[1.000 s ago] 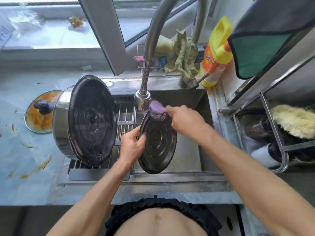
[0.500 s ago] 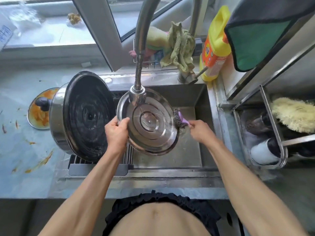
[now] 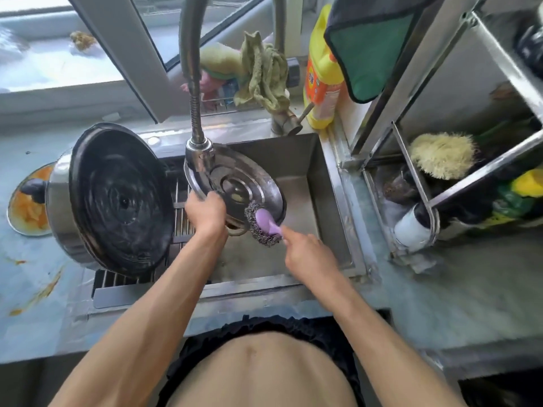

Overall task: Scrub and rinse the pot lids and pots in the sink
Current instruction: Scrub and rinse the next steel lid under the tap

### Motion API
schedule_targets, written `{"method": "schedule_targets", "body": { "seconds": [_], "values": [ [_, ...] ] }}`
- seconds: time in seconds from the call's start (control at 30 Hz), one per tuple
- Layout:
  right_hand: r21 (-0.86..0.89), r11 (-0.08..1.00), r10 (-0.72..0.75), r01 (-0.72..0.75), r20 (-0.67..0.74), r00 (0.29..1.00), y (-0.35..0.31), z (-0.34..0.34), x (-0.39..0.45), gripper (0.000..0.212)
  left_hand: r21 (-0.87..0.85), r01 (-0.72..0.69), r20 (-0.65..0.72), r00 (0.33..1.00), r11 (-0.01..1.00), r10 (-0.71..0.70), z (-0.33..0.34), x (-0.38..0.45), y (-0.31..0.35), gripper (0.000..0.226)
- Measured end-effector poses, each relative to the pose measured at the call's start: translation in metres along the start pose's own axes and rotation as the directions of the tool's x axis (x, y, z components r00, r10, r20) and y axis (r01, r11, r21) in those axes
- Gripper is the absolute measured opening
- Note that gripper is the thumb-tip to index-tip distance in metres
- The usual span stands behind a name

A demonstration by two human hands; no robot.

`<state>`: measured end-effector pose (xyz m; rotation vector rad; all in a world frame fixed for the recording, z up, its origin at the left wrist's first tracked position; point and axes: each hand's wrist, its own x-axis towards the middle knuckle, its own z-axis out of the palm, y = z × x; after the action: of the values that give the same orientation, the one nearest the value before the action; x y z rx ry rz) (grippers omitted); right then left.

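1. Scrubbing is under way on the round stainless-steel pot lid (image 3: 235,183), which is held tilted over the steel sink (image 3: 305,160), its far edge right under the chrome spray head of the gooseneck tap (image 3: 199,151).
2. The left hand (image 3: 205,214) grips the lid's near-left rim, fingers curled round the edge.
3. The right hand (image 3: 308,254) pinches the lilac plastic handle of a steel-wool scourer (image 3: 263,227), whose wire pad presses on the lid's near-right edge; the forefinger lies along the handle.
4. Progress, as a judgement: this lid looks mostly clean and shiny, so it seems close to its rinse. I cannot tell whether water is running.
5. A large stainless-steel pot (image 3: 111,198) lies tipped on its side on the drain rack at the sink's left, its dark, wet-looking interior facing the camera; whether it is finished cannot be told.
6. A second lid with a black knob (image 3: 28,198), smeared with orange residue, sits on the pale blue worktop (image 3: 38,292) at far left, part hidden by the pot; it plainly has yet to be washed. Orange streaks mark the worktop too.
7. Writing: the yellow detergent bottle with an orange label (image 3: 321,71), beyond the sink's far-right corner, carries print too blurred to read. No brand is legible.
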<state>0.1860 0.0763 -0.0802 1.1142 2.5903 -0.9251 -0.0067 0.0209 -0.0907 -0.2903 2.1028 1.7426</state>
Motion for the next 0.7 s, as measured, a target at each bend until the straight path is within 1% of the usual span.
{"method": "schedule_targets", "body": {
  "seconds": [0.07, 0.1, 0.13, 0.2, 0.23, 0.3, 0.43, 0.47, 0.53, 0.6, 0.67, 0.7],
  "values": [
    [-0.064, 0.998, -0.029, 0.029, -0.004, 1.000, -0.005, 0.000, -0.003, 0.041, -0.035, 0.044, -0.005, 0.999, 0.998, -0.044, 0.002, -0.004, -0.002, 0.031],
    [-0.091, 0.996, -0.022, 0.021, -0.009, 1.000, -0.001, -0.002, -0.002, 0.044, -0.078, 0.085, -0.008, 0.996, 0.993, -0.086, 0.001, -0.006, -0.001, 0.031],
    [-0.107, 0.994, -0.001, -0.001, -0.015, 1.000, 0.006, -0.005, -0.001, 0.047, -0.125, 0.134, -0.011, 0.991, 0.983, -0.136, -0.001, -0.007, -0.002, 0.032],
    [-0.111, 0.990, 0.087, -0.089, -0.025, 0.996, 0.024, -0.013, 0.003, 0.049, -0.209, 0.226, -0.010, 0.972, 0.951, -0.234, -0.005, -0.009, -0.002, 0.038],
    [-0.110, 0.987, 0.112, -0.115, -0.035, 0.993, 0.029, -0.014, 0.003, 0.048, -0.236, 0.247, -0.005, 0.967, 0.940, -0.255, -0.008, -0.009, -0.002, 0.040],
    [-0.122, 0.987, 0.101, -0.104, -0.029, 0.995, 0.027, -0.011, -0.002, 0.047, -0.254, 0.268, 0.012, 0.962, 0.929, -0.274, -0.010, -0.013, -0.001, 0.039],
    [-0.174, 0.983, -0.051, 0.053, 0.016, 0.999, 0.003, 0.003, -0.016, 0.055, -0.203, 0.240, 0.001, 0.970, 0.949, -0.245, -0.008, -0.016, -0.005, 0.034],
    [-0.192, 0.979, -0.063, 0.065, 0.013, 0.998, 0.002, 0.003, -0.016, 0.055, -0.177, 0.224, 0.008, 0.974, 0.958, -0.226, -0.008, -0.016, -0.008, 0.034],
    [-0.206, 0.978, -0.040, 0.040, 0.006, 0.999, 0.009, 0.001, -0.011, 0.051, -0.130, 0.191, 0.037, 0.982, 0.973, -0.188, -0.009, -0.018, -0.012, 0.035],
    [-0.204, 0.979, 0.011, -0.009, 0.009, 1.000, 0.022, -0.004, -0.004, 0.050, -0.083, 0.171, 0.101, 0.982, 0.982, -0.162, -0.010, -0.018, -0.016, 0.040],
    [-0.163, 0.985, 0.056, -0.056, -0.002, 0.998, 0.033, -0.008, 0.000, 0.052, -0.020, 0.157, 0.171, 0.974, 0.987, -0.151, -0.014, -0.019, -0.015, 0.039],
    [-0.144, 0.987, 0.064, -0.068, -0.032, 0.997, 0.037, -0.012, 0.003, 0.051, 0.010, 0.156, 0.200, 0.967, 0.988, -0.155, -0.015, -0.018, -0.014, 0.037]
  ]
}}
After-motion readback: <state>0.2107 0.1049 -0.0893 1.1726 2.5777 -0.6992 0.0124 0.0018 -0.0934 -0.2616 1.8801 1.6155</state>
